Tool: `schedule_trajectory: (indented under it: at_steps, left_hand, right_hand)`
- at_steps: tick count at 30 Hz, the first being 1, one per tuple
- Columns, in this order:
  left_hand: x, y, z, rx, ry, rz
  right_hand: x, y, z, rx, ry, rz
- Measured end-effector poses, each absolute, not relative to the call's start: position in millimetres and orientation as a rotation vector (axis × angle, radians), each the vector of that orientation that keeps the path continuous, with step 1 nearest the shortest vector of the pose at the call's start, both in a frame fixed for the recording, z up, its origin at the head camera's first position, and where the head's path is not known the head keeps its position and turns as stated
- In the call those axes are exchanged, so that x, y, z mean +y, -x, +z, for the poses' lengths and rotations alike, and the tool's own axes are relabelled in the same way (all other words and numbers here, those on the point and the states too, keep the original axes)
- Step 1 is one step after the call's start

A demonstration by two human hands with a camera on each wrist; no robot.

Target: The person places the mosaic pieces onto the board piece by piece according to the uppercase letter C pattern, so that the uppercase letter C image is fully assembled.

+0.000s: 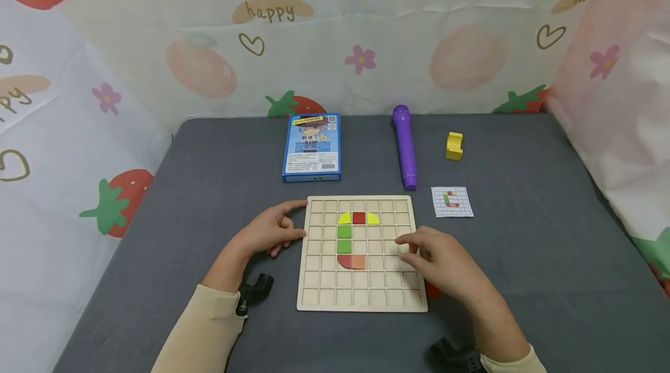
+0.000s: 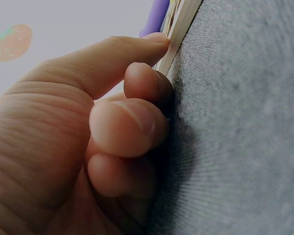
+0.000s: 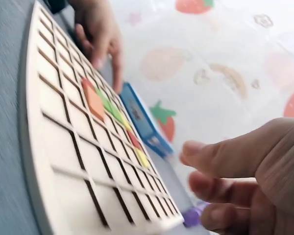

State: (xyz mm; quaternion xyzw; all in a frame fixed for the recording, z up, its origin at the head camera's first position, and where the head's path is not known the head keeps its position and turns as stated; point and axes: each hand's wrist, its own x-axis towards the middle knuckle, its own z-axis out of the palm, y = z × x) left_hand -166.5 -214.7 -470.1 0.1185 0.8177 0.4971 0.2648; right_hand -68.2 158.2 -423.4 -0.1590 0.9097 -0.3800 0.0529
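Note:
A wooden grid board (image 1: 324, 297) lies on the grey table. Coloured tiles sit in it: a red square (image 1: 359, 218) between two yellow rounded tiles (image 1: 373, 219), two green squares (image 1: 344, 239), a red rounded tile (image 1: 344, 261) and an orange square (image 1: 358, 262). My left hand (image 1: 269, 230) touches the board's left edge with index finger and thumb; its other fingers are bent. Above the board's right side hovers my right hand (image 1: 439, 256), thumb and index finger apart, nothing visible between them. A red piece (image 1: 432, 290) shows beside the board, partly hidden by this hand.
Behind the board lie a blue box (image 1: 312, 149) and a purple microphone-shaped stick (image 1: 405, 149). A yellow notched block (image 1: 454, 146) stands at the back right, with a small pattern card (image 1: 452, 202) in front of it. Printed cloth (image 1: 324, 64) hangs behind the table.

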Motion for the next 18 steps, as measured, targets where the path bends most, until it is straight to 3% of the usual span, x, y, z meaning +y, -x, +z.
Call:
schedule_trajectory:
  at_steps: [11,18]
  left_hand:
    - [-214.6,168.0,-468.9,2.196,-0.327,1.362]
    - [-214.5,166.9,-469.3,2.199,-0.317,1.356]
  right_hand:
    - [202.3,60.1,-422.1,2.543,0.388,-1.031]
    - [205.6,49.5,-436.6,2.550,0.373,-0.934]
